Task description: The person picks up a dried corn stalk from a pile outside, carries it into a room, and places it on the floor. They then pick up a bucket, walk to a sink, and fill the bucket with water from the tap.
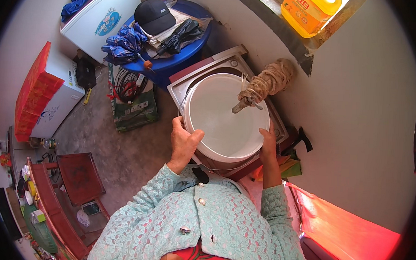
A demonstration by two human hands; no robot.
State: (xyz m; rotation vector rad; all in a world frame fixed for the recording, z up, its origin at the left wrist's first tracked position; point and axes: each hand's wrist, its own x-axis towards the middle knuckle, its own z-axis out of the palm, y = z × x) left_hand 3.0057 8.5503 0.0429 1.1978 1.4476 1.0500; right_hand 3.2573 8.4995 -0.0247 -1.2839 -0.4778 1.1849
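Observation:
A round white bucket (216,151) is between my hands, with a thin wire handle hanging down at its near side. My left hand (184,142) grips the left side of the rim, thumb on top. On the right side, my right hand (268,143) holds the rim the same way. The bucket's inside looks pale and cloudy; whether it contains water I cannot tell for sure. A tap wrapped in brown cloth (267,81) sticks out from the wall over the far right part of the opening. Under the bucket is a pale metal-topped unit (182,88), mostly hidden.
A blue tub (183,63) beyond the unit carries a black cap (154,16) and folded umbrellas. A yellow jug (308,15) stands on the window ledge. Left are a white freezer (100,23), a green bag (134,109) with coiled cable, and a red-brown chair (81,177).

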